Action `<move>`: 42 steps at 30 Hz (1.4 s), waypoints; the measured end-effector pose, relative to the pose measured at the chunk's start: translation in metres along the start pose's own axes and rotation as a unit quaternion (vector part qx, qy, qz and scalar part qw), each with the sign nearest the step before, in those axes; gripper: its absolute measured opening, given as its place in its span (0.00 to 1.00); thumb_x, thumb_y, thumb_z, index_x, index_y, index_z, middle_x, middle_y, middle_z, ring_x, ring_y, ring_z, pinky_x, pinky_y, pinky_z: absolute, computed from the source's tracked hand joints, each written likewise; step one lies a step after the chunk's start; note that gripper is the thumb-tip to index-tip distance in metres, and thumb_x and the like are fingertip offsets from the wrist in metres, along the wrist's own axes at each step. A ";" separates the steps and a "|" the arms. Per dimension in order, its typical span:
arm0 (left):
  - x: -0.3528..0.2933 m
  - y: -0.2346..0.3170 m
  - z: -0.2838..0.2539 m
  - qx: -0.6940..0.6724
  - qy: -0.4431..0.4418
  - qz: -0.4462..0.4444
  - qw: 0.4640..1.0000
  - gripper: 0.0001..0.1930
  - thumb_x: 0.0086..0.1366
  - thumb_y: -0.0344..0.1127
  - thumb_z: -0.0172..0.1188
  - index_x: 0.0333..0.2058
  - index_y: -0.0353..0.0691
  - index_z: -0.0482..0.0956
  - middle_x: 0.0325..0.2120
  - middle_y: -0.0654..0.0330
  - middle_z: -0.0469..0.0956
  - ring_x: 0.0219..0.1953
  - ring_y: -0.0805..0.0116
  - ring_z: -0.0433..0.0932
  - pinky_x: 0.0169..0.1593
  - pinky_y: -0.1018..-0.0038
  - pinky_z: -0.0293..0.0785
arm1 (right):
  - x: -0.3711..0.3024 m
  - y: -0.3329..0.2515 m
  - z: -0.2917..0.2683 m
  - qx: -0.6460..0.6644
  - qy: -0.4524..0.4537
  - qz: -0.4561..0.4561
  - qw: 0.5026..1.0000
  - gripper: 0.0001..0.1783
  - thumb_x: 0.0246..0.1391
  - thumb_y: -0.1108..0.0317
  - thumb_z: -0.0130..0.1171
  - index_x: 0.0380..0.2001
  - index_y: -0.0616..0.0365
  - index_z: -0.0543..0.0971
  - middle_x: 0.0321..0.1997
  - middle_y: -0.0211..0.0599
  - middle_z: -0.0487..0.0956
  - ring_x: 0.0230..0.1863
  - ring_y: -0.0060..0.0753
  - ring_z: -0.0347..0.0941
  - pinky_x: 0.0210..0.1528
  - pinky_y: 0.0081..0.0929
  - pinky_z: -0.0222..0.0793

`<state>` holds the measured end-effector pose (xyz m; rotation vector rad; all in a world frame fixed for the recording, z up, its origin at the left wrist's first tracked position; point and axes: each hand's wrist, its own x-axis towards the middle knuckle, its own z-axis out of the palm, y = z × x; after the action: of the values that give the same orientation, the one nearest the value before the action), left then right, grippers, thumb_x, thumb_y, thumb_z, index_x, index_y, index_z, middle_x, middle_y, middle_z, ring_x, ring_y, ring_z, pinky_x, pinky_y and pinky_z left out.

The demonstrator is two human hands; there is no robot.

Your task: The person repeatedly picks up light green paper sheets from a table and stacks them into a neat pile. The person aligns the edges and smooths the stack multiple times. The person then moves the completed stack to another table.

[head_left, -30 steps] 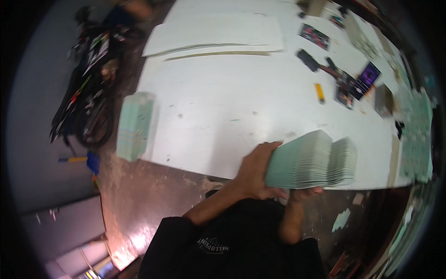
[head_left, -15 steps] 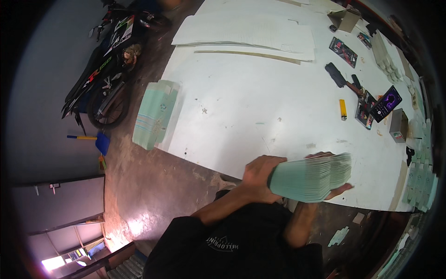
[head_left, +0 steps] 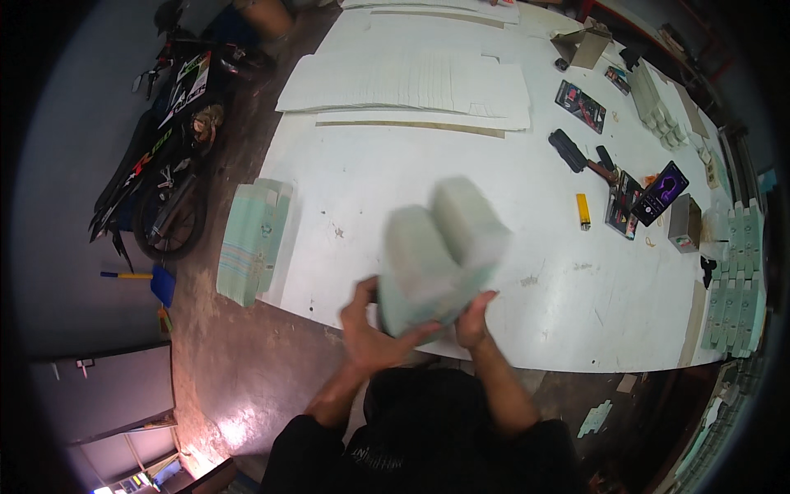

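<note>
Between my two hands is a thick stack of pale green die-cut card pieces point(head_left: 436, 272), blurred by motion and tilted over the near edge of the table. My left hand point(head_left: 374, 333) wraps the stack's lower left side, its thumb across the front. My right hand point(head_left: 475, 319) grips the lower right side. Two rounded lobes of the stack point away from me. Another stack of green die-cut cards point(head_left: 253, 240) rests at the table's left edge.
On the white table point(head_left: 346, 198) lie large white sheets point(head_left: 403, 86), a yellow lighter point(head_left: 583, 212), a phone point(head_left: 661, 193) and a small open box point(head_left: 685, 223). More green card stacks point(head_left: 732, 280) stand at the right. A motorcycle point(head_left: 169, 156) is parked left.
The stack has moved left and turned from lying sideways to pointing away from me. My right hand has come from behind it to its right side. The view has shifted slightly.
</note>
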<state>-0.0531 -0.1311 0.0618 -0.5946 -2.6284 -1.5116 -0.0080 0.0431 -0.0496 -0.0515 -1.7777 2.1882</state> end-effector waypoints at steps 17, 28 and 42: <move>0.028 -0.145 -0.095 0.510 0.072 -0.159 0.842 0.61 0.56 0.63 0.74 0.70 0.17 0.54 0.74 0.23 0.44 0.79 0.30 0.38 0.77 0.38 0.37 | 0.244 0.070 -0.115 -0.664 0.056 -0.178 0.724 0.42 0.62 0.40 0.63 0.58 0.74 0.76 0.65 0.64 0.76 0.68 0.58 0.71 0.70 0.53 0.61; 0.046 -0.154 -0.103 0.471 0.018 -0.214 0.856 0.65 0.60 0.61 0.71 0.72 0.12 0.42 0.75 0.23 0.40 0.80 0.32 0.37 0.79 0.44 0.33 | 0.166 0.041 -0.079 -0.681 0.020 -0.148 0.716 0.45 0.58 0.36 0.65 0.55 0.74 0.77 0.53 0.63 0.80 0.53 0.57 0.76 0.57 0.48 0.66; -0.001 -0.091 -0.002 -0.003 0.043 -0.101 0.994 0.41 0.67 0.41 0.71 0.70 0.25 0.62 0.71 0.39 0.62 0.73 0.43 0.62 0.74 0.52 0.59 | -0.018 0.025 0.053 -0.626 -0.039 -0.078 0.775 0.47 0.54 0.39 0.68 0.57 0.78 0.76 0.55 0.70 0.78 0.52 0.61 0.76 0.53 0.55 0.69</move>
<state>-0.0844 -0.1738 -0.0123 -0.2632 -2.6884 -1.5568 -0.0089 -0.0163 -0.0650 -0.1033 -2.7875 0.5512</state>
